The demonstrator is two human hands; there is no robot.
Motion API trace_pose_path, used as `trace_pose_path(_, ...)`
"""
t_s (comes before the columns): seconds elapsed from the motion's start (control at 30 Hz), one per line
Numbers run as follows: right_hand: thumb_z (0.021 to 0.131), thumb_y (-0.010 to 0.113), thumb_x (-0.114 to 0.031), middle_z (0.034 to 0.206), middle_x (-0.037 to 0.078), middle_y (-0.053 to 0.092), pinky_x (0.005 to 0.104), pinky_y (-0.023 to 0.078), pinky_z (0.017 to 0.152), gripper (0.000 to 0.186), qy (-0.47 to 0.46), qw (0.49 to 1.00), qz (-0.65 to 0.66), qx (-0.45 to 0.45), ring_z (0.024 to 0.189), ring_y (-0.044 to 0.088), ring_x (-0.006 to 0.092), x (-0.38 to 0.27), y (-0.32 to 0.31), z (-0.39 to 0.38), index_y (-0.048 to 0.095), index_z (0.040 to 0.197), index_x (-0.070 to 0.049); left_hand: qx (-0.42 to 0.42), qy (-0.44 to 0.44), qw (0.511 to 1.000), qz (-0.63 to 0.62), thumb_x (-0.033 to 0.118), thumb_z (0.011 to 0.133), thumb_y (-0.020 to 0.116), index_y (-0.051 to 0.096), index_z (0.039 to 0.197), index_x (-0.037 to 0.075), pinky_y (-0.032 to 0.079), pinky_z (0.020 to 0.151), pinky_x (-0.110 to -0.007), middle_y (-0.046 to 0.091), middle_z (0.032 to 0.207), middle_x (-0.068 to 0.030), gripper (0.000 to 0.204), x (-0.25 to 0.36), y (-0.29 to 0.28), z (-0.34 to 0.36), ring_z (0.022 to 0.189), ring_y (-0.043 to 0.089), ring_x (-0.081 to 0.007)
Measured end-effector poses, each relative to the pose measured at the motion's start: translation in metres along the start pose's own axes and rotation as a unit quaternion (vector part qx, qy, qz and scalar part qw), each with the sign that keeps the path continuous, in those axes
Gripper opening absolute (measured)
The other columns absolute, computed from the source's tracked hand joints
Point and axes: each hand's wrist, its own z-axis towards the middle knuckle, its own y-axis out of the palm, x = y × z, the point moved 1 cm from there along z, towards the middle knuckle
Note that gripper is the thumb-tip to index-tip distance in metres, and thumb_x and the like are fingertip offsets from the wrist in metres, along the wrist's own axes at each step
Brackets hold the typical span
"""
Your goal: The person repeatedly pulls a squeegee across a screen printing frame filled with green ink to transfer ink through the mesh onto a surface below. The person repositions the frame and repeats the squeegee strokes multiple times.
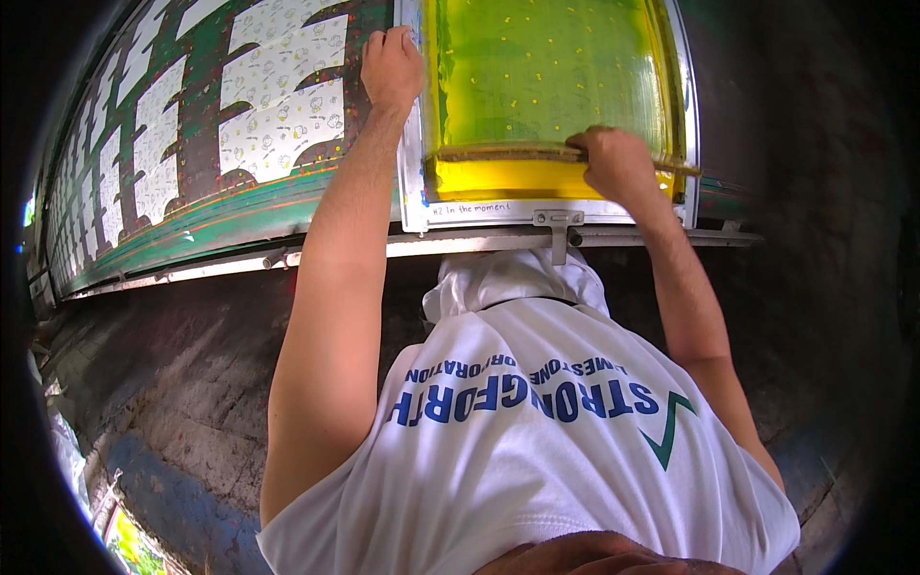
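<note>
A screen printing frame (414, 182) with metal sides and a yellow-green mesh (537, 77) lies flat on the long table in front of me. My left hand (393, 69) is closed on the frame's left side, toward its far part. In my right hand (615, 171) is a squeegee (503, 151), gripped right of its middle and spanning the mesh crosswise near the close end. Bright yellow ink (517, 180) lies between the squeegee and the frame's near side. The squeegee's lower edge is hidden.
Left of the frame, white cut fabric pieces (283, 120) with small printed figures lie in rows on the green-edged table (216, 206). A metal rail (335, 251) runs along its near edge. A metal bracket (559, 220) sits on the frame's near side. Dark, worn floor (192, 383) shows below.
</note>
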Motion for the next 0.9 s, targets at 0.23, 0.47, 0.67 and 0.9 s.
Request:
trace_pose_path(0.23, 0.076, 0.07, -0.003, 0.099, 0.012, 0.076, 0.0465, 0.06, 0.081, 0.037, -0.025, 0.994, 0.02, 0.106, 0.094, 0.075, 0.0337, -0.007, 0.013, -0.022, 0.081, 0.11, -0.012, -0.017, -0.009, 1.0, 0.014, 0.032, 0.096, 0.07, 0.074, 0.119, 0.012, 0.055, 0.092, -0.048, 0.066, 0.108, -0.0148, 0.03, 0.007, -0.005, 0.001, 0.108, 0.063, -0.0375)
trace_pose_path(0.47, 0.076, 0.07, -0.003, 0.102, 0.014, 0.077, 0.0462, 0.06, 0.082, 0.041, -0.019, 0.999, 0.016, 0.027, 0.094, 0.074, 0.0347, -0.006, 0.004, -0.033, 0.08, 0.114, -0.012, -0.039, -0.019, 0.999, 0.031, 0.034, 0.089, 0.078, 0.073, 0.121, 0.011, 0.054, 0.096, -0.048, 0.066, 0.112, -0.0152, 0.039, 0.012, -0.011, 0.001, 0.112, 0.062, -0.0381)
trace_pose_path(0.67, 0.076, 0.07, -0.005, 0.104, 0.015, 0.074, 0.0452, 0.061, 0.082, 0.031, -0.08, 0.993, 0.045, 0.068, 0.101, 0.072, 0.0337, -0.005, 0.022, -0.053, 0.076, 0.107, -0.006, -0.048, -0.029, 0.997, 0.049, 0.032, 0.088, 0.079, 0.073, 0.119, 0.012, 0.054, 0.096, -0.05, 0.066, 0.111, -0.0155, 0.037, 0.014, -0.011, 0.004, 0.112, 0.063, -0.0392)
trace_pose_path(0.9, 0.083, 0.081, -0.016, 0.137, 0.021, 0.065, 0.0467, 0.051, 0.108, 0.063, -0.156, 0.957, 0.242, -0.042, 0.124, 0.064, 0.0397, 0.032, 0.003, -0.086, 0.063, 0.143, -0.005, -0.046, -0.025, 0.997, 0.063, 0.03, 0.09, 0.078, 0.073, 0.117, 0.009, 0.053, 0.094, -0.047, 0.068, 0.107, -0.015, 0.035, 0.019, -0.013, 0.005, 0.108, 0.065, -0.0374)
